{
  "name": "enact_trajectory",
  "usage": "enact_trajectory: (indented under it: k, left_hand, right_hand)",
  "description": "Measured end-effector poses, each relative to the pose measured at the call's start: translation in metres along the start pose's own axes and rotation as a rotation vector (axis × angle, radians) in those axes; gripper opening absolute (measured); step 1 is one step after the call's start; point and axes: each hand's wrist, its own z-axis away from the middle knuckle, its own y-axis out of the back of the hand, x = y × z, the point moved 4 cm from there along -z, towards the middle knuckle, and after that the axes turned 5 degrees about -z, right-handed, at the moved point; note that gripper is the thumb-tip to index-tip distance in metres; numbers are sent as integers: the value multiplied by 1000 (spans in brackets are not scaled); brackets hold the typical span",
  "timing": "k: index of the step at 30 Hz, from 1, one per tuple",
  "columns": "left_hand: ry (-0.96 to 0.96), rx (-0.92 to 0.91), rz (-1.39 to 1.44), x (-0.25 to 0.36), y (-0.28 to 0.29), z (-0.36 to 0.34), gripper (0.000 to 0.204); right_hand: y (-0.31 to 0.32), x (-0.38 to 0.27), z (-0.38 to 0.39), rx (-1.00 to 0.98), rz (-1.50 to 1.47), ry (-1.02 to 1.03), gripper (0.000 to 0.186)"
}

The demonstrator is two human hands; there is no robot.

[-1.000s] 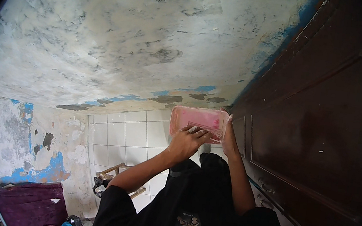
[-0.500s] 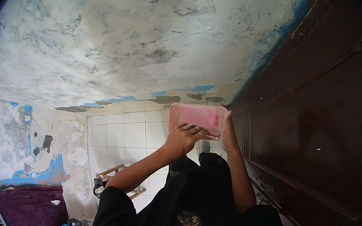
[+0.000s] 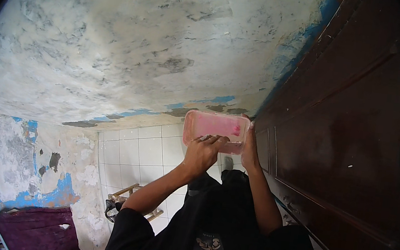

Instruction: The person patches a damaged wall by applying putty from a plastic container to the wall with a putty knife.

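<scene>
A pink rectangular plastic tub [image 3: 214, 124] is held in front of my body, its inside smeared with pale residue and a brighter pink patch at the right. My right hand [image 3: 250, 148] grips its right side, with whitish smears at the thumb. My left hand [image 3: 203, 150] lies over the near rim, fingers bent together and pointing right into the tub. Pale paste coats its fingertips. Whatever it may hold is hidden beneath the fingers.
A patchy, plastered wall [image 3: 135, 42] with flaking blue paint rises ahead. Close on the right stands a dark brown wooden door [image 3: 342, 142]. A small wooden stool or frame [image 3: 124, 193] sits on the white tiled floor [image 3: 149, 150]. Purple cloth [image 3: 37, 230] lies at the lower left.
The tub and both hands have shifted slightly left. My left fingers have moved a little up and stretch further along the inside of the tub.
</scene>
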Motion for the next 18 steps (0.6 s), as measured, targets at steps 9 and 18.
enact_trajectory:
  k: [9,18]
  left_hand:
    - [1,-60,1,0,4,-5,28]
    - [51,40,17,4,23,-15,34]
  right_hand:
    - [-5,0,-3,-6,-16,35,60]
    - [-10,-19,-4,-53,-61,2,60]
